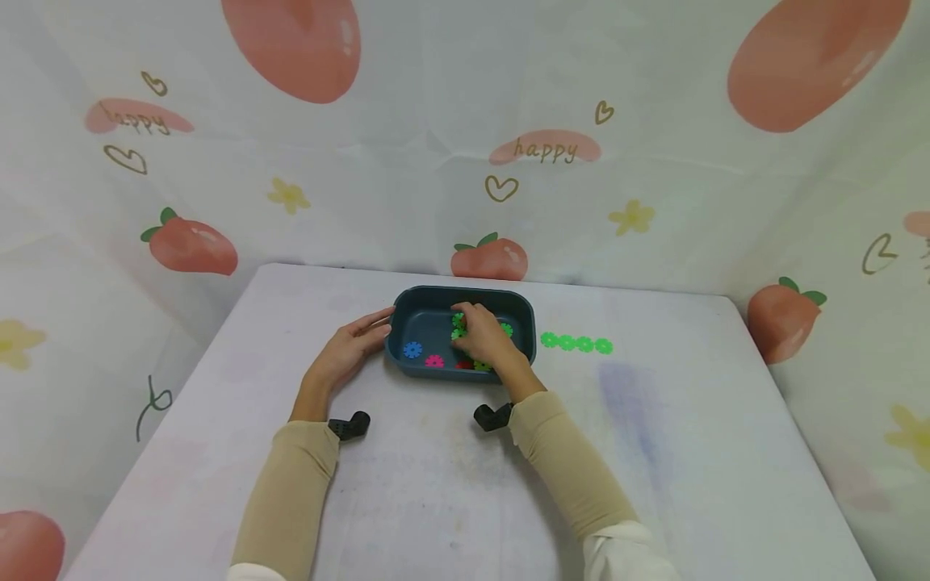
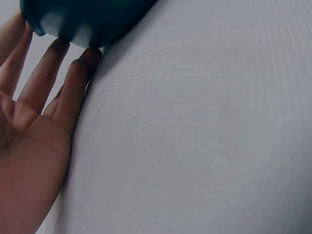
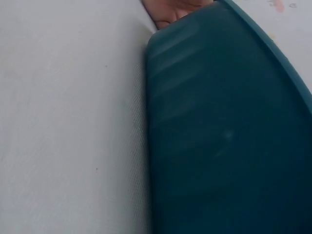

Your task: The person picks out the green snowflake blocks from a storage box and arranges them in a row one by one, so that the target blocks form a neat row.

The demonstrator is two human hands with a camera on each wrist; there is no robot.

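Observation:
A dark teal rectangular tub (image 1: 414, 294) stands on the table with small flower-shaped plastic discs in it. My left hand (image 1: 347, 351) is at its left end, fingers extended, fingertips against the outer wall, as the left wrist view also shows of the tub (image 2: 97, 19). My right hand (image 1: 488, 335) reaches inside over the front wall, thumb and forefinger apart. Green discs (image 1: 458, 333) show between those fingertips. A blue disc (image 1: 412, 349) and a pink disc (image 1: 434, 361) lie left of it; a red disc (image 1: 463, 365) is partly hidden. The tub wall (image 3: 219, 122) blocks the right hand in the right wrist view.
Right of the tub, several bright green discs (image 1: 576, 343) lie in a row on the white table (image 1: 407, 484). Black wrist cameras (image 1: 351, 426) stick out from both wrists. A printed cloth (image 1: 407, 161) hangs behind the table's back edge.

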